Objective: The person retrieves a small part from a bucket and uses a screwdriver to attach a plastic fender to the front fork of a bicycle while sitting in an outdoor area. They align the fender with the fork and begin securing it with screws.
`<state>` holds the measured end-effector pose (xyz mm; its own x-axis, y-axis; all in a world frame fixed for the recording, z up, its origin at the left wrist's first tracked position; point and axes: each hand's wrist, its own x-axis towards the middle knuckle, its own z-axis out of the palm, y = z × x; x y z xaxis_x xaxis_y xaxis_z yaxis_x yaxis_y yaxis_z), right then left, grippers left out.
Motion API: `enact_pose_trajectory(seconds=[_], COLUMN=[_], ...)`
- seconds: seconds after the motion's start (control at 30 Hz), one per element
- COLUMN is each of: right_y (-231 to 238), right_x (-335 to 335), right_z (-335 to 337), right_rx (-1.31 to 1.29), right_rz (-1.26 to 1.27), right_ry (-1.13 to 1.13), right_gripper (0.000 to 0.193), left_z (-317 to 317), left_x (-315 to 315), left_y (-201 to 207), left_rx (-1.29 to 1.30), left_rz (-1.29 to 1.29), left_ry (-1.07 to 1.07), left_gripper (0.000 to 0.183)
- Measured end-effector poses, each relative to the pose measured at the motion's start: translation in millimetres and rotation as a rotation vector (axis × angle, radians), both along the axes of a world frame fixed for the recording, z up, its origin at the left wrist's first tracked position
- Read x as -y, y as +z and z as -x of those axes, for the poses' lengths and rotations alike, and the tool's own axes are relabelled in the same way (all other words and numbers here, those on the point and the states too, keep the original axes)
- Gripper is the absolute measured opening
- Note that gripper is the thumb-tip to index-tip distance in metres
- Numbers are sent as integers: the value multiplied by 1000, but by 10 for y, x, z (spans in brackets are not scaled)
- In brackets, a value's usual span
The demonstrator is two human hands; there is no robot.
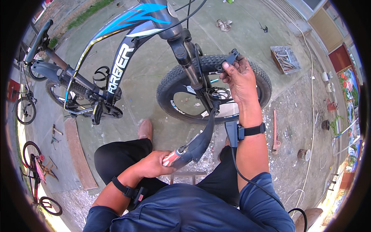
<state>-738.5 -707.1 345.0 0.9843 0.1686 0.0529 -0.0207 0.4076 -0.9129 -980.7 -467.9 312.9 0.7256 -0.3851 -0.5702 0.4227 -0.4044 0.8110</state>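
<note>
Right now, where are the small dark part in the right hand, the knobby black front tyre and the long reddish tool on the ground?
Small dark part (232, 57): head view, its upper body.
Front tyre (164, 89): head view, its left side.
Long reddish tool (274, 128): head view, mid-shaft.

I see room right of the bare right hand (237, 77), over grey concrete floor (290, 100); the black knobbly tyre (210, 62) blocks below.

Navy shirt (185, 208), black trousers (116, 156), black wrist straps (253, 130), shoe (145, 129) (pinkish, seemingly).
</note>
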Motion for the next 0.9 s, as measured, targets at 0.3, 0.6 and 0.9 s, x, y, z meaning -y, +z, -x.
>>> enact_pose_trajectory(seconds=[0.3,0.6,0.9], right_y=[24,-14,2], right_x=[-17,54,104], right_z=[48,34,58], right_rx=[50,23,64], right_rz=[-9,-91,-26], right_ry=[-43,-45,-37], right_gripper=[54,48,42], left_z=[27,20,23], left_x=[-27,-32,-37], left_y=[-62,-19,-15], left_rx=[36,24,24], left_rz=[-10,-13,13], left_ry=[-19,-25,-10], left_gripper=[34,33,33])
